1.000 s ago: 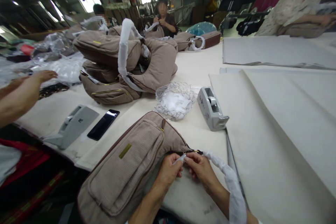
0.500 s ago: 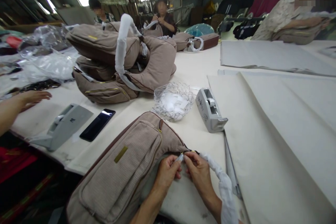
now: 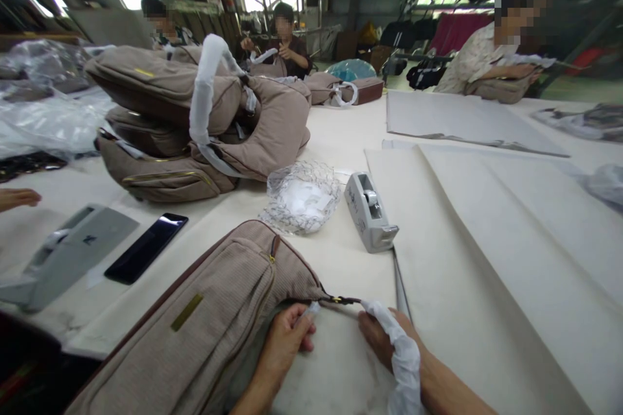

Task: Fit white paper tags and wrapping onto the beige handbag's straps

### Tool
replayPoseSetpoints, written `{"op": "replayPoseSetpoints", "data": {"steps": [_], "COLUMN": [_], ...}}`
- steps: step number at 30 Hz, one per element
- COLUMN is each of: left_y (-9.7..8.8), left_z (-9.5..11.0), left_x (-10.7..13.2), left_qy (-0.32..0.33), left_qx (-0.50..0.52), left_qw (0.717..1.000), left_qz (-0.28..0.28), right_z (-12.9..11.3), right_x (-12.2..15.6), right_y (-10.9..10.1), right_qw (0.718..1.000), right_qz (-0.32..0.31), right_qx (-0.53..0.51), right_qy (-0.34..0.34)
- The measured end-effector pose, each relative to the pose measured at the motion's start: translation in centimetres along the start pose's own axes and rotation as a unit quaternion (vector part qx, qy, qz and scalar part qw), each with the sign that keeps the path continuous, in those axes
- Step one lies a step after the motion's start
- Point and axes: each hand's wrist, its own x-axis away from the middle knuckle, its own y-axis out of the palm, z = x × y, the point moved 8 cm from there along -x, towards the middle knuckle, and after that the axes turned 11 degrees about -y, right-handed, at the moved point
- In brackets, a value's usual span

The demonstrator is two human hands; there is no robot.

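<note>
A beige corduroy bag (image 3: 214,311) with a brass-coloured plate and zips lies in front of me, tilted across the table. At its right end, a short dark strap with a metal clasp (image 3: 335,299) joins a handle wrapped in white paper (image 3: 402,350). My left hand (image 3: 289,336) is closed, pinching a small whitish translucent strip (image 3: 312,308) close to the clasp. Beneath the wrapped handle passes my right hand (image 3: 374,331), partly covered by it; whether its fingers grip anything is hidden.
A grey tape dispenser (image 3: 370,214) stands beyond the bag, beside a crumpled clear plastic bag (image 3: 304,200). Leftward lie a black phone (image 3: 146,248) and another dispenser (image 3: 82,253). Stacked beige bags (image 3: 160,136) sit behind. A neighbour's hand (image 3: 19,198) shows at the left edge; other people work farther off.
My right hand has drawn away from the clasp and my left hand, rightward under the wrapped handle. The left hand keeps its pinch. The view has shifted, and the neighbour's arm has withdrawn leftward.
</note>
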Motion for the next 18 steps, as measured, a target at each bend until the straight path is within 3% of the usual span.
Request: {"op": "replayPoseSetpoints", "data": {"steps": [5,7,9,11,14,18], "left_y": [-0.4,-0.3,-0.4,-0.6,-0.8,-0.7], "left_z": [-1.2,-1.3,-1.5,-1.7,-2.1,-2.2], "left_x": [-0.4,-0.5,-0.6,-0.7,-0.7,-0.7], "left_qy": [-0.022,-0.011,-0.001,0.006,0.016,0.01], "left_qx": [-0.033,-0.041,-0.045,-0.043,-0.03,-0.029], "left_qw": [0.999,0.999,0.999,0.999,0.998,0.999], "left_qz": [0.001,0.005,0.017,0.032,0.044,0.033], "right_z": [5.8,8.1,10.0,11.2,12.2,13.3], "right_x": [-0.5,-2.1,-4.1,-6.1,-8.2,-8.4], "right_y": [-8.5,-11.5,-13.0,-13.2,-11.9,-10.4], "right_qw": [0.991,0.986,0.972,0.962,0.953,0.913], "right_qz": [0.019,0.076,0.131,0.141,0.098,0.073], "right_qx": [0.118,0.076,0.002,-0.044,-0.116,-0.228], "right_qy": [0.058,0.13,0.193,0.231,0.264,0.33]}}
